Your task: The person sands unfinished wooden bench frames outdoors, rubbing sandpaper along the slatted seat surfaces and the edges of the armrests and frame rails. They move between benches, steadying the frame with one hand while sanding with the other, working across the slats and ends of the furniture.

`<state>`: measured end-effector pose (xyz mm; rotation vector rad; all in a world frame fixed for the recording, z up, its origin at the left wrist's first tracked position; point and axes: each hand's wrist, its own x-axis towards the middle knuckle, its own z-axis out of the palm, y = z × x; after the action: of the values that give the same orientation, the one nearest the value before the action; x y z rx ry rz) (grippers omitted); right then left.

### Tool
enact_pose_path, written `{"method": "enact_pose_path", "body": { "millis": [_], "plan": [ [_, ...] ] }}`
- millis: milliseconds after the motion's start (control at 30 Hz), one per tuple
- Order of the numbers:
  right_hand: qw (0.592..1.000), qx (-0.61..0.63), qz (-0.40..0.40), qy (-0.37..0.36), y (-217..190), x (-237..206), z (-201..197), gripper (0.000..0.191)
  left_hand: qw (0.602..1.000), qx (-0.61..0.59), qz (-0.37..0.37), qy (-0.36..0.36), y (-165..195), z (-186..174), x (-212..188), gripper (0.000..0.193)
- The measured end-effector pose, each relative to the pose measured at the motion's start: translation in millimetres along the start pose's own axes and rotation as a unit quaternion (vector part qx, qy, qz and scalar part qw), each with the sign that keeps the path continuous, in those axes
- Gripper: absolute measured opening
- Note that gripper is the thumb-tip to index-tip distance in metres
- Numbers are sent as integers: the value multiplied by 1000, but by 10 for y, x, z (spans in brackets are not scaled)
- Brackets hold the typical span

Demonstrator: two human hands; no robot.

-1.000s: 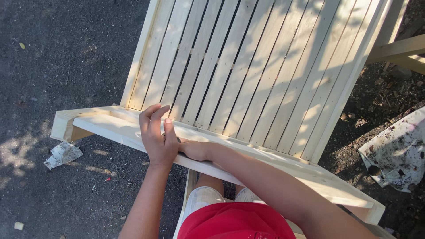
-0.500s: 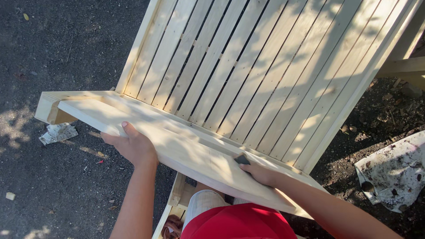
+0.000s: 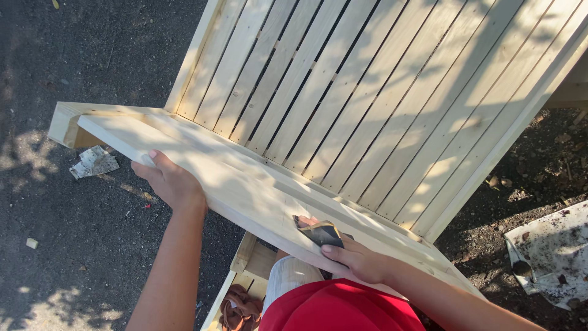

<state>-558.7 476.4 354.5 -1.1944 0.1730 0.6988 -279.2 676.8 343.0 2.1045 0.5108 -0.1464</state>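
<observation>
Your left hand [image 3: 173, 182] grips the near edge of the pale wooden board [image 3: 245, 190], fingers curled around it. Further along that board, your right hand [image 3: 358, 260] presses flat on dark sandpaper [image 3: 320, 233] on its top face.

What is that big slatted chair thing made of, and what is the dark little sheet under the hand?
The slatted piece looks like pale, bare wood: grain lines and small knots show, with no paint or shine. The flat board that the left hand grips looks the same. The dark sheet under the right hand seems thin and bendy, probably sandpaper, though its grit is too small to see.
</observation>
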Motion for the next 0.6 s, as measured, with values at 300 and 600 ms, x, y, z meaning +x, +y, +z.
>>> {"method": "enact_pose_path", "body": {
  "millis": [300, 600],
  "plan": [
    [994, -99, 23, 40, -569, 1833, 219, 70, 1000, 19, -4, 5, 9, 20, 29, 75],
    [999, 14, -28, -28, -495, -213, 45, 64, 999, 40, -7, 7, 63, 13, -10, 74]
  ]
}}
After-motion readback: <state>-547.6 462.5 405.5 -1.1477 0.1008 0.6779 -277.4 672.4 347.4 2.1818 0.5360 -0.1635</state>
